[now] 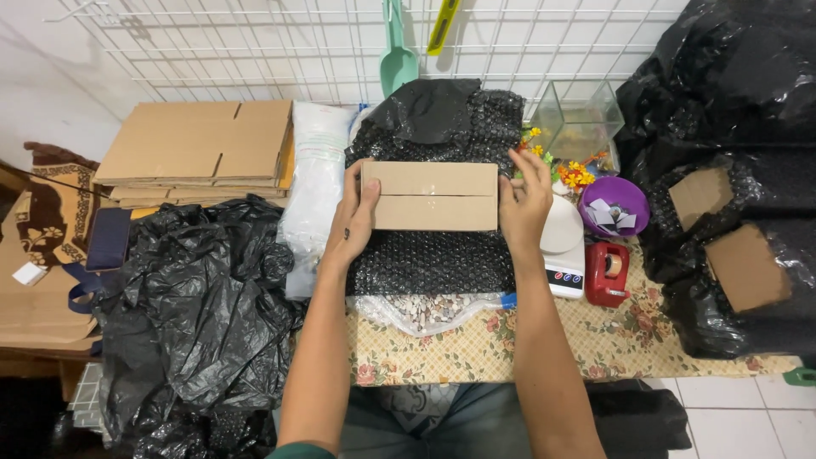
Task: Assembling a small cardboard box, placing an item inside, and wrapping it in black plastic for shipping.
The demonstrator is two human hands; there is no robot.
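We see one black bubble wrap sheet on table; one sealed cardboard box rests on it. Left hand and right hand each clamp one short end. We judge box light, stiff, crushable; grip at ends. One tape dispenser near.

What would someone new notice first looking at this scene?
Dead centre, both hands, left and right, grip the ends of a taped cardboard box over black bubble wrap. A big heap of black plastic bags fills the lower left, and flat cartons are stacked behind it.
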